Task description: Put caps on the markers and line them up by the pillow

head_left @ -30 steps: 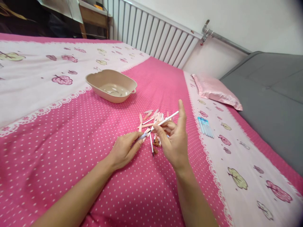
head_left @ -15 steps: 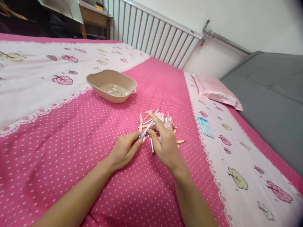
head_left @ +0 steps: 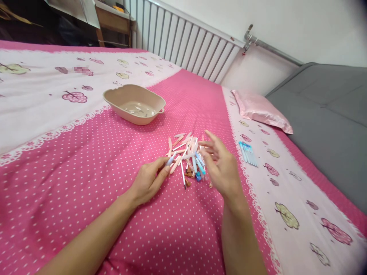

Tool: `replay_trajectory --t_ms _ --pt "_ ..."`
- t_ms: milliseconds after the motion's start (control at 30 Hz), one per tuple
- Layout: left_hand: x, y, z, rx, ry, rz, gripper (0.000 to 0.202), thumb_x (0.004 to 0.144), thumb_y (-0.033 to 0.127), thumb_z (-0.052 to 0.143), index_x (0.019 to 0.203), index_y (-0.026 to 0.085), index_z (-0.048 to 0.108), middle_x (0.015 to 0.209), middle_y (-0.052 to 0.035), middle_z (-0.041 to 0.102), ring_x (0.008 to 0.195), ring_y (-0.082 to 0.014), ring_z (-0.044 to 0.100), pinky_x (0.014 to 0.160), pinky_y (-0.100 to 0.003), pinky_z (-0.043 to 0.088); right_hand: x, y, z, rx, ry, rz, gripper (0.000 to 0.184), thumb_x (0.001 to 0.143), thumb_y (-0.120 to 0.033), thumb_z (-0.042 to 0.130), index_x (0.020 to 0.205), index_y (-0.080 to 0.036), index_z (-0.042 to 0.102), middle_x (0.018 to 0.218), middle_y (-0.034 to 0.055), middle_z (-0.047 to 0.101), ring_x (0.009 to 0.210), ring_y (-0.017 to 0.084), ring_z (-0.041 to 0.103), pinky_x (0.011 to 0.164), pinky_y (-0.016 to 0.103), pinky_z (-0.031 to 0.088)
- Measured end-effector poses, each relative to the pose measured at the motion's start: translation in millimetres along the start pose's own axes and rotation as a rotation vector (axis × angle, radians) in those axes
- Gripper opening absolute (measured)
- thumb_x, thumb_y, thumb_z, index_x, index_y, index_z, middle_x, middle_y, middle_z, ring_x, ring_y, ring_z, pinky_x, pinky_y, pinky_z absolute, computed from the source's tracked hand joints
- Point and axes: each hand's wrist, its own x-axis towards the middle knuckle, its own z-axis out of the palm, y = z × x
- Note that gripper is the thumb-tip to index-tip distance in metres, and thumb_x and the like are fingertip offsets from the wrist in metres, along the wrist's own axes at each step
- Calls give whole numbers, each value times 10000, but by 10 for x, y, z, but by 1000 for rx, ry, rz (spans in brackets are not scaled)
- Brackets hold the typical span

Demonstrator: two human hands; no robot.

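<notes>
My left hand (head_left: 150, 181) pinches a pale blue pen barrel (head_left: 171, 159) between thumb and fingers, its whitish tip pointing up and right. My right hand (head_left: 223, 168) is over the right side of a loose pile of pen parts, fingers apart, with nothing visible in them. In the pile are pale pink barrels (head_left: 175, 165), light blue pieces (head_left: 200, 160), brown pieces (head_left: 189, 173) and a dark blue piece (head_left: 198, 176). A thin white refill (head_left: 183, 175) with a dark tip lies at its near edge. Some parts are hidden behind my right hand.
A beige plastic basin (head_left: 120, 112) with small white and dark bits in it stands beyond the pile, to the left. Several blue-capped pens (head_left: 249, 154) lie in a row at the right. Farther back are a pink pillow (head_left: 262, 110) and a grey headboard (head_left: 323, 103).
My right hand has moved away from the pen in my left hand, rightward, and its fingers have spread. More of the pile now shows. My left hand has shifted slightly left, still holding the barrel.
</notes>
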Motion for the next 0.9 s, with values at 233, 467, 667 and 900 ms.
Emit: replay_trajectory --t_ms 233,467,667,900 --pt "4 -17 9 10 40 -22 248 916 312 384 966 156 571 710 13 574 625 -106 520 616 -224 380 135 446 -131 -446 -68 347 256 793 -206 537 1008 -166 671 947 93 712 873 230 663 793 359 489" --pt "6 -19 4 16 43 -36 262 917 323 384 974 152 573 691 15 566 609 -106 510 599 -226 372 145 579 28 -611 -244 439 181 776 -328 579 854 -212 694 862 69 718 846 222 658 682 281 437" --pt "-9 -26 3 24 41 -31 261 916 324 386 992 157 572 707 12 574 616 -109 509 609 -230 375 153 686 68 -577 -297 458 219 769 -276 587 962 -197 655 885 62 707 801 183 653 667 246 434" --pt "1 -25 5 10 37 -34 261 916 329 390 981 153 570 709 7 571 620 -110 509 612 -234 374 154 597 -44 -486 -209 415 333 812 -231 489 1095 -141 639 1090 139 668 1002 264 614 854 365 438"
